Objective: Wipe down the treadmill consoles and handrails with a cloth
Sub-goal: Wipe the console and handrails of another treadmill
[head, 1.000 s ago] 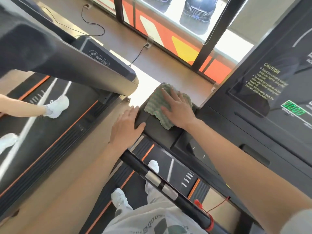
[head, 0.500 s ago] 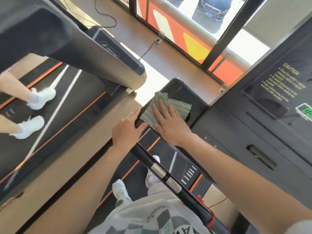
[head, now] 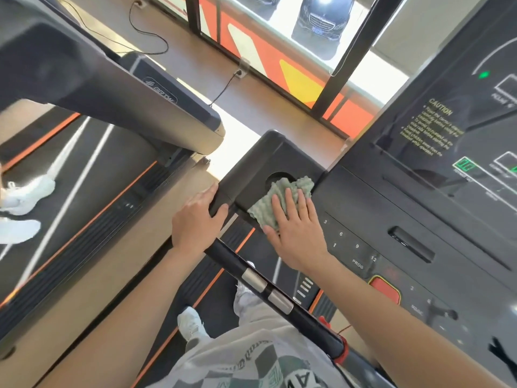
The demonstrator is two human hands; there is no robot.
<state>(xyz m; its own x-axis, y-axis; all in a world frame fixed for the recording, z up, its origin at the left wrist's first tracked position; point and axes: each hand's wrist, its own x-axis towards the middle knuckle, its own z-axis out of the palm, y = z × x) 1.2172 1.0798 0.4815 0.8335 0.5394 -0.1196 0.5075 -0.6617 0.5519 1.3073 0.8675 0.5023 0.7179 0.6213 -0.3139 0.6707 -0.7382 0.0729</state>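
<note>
A green waffle-textured cloth (head: 279, 198) lies on the black left wing of the treadmill console (head: 260, 161), at the near edge of a round cup recess. My right hand (head: 298, 228) presses flat on the cloth with straight fingers. My left hand (head: 195, 219) holds the wing's left edge where the black handrail (head: 260, 284) joins it, thumb on top. The console's key panel (head: 355, 247) and display (head: 461, 141) lie to the right.
A second treadmill (head: 126, 88) stands to the left, with another person's white shoes (head: 22, 203) on its belt. Silver pulse sensors (head: 267, 291) sit on the handrail. A red stop button (head: 384, 289) is at lower right. Windows and power cables run along the far floor.
My right hand has slid the cloth toward me and to the right across the wing, uncovering its far end and the cup recess. My left hand stays on the wing's edge.
</note>
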